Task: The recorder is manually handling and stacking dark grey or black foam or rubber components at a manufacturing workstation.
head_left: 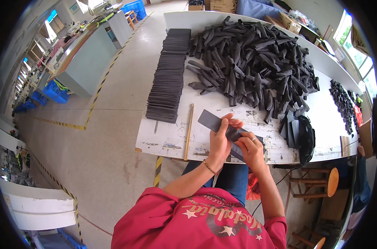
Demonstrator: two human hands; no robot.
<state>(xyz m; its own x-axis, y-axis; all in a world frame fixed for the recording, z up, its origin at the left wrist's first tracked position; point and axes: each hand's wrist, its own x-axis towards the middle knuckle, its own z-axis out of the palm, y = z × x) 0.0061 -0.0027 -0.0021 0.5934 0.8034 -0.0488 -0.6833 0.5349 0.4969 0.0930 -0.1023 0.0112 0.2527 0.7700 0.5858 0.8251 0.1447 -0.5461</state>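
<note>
Near the front edge of the white table, both my hands hold a flat dark grey strip (210,120) that looks like fabric. My left hand (221,143) grips its middle, thumb on top, while one end sticks out to the far left. My right hand (251,150) pinches the strip close beside the left, its fingers bent over it. More dark strip material (237,152) shows beneath and between my hands; whether it is the same piece I cannot tell. Left of my hands, a thin wooden stick (189,130) lies on the table.
A long, neat row of stacked dark strips (165,83) lines the table's left side. Behind my hands spreads a large heap of curled dark pieces (255,62). At right stand several flat strips (291,129) against a black rounded object (306,139). Wooden stools (321,182) stand below right.
</note>
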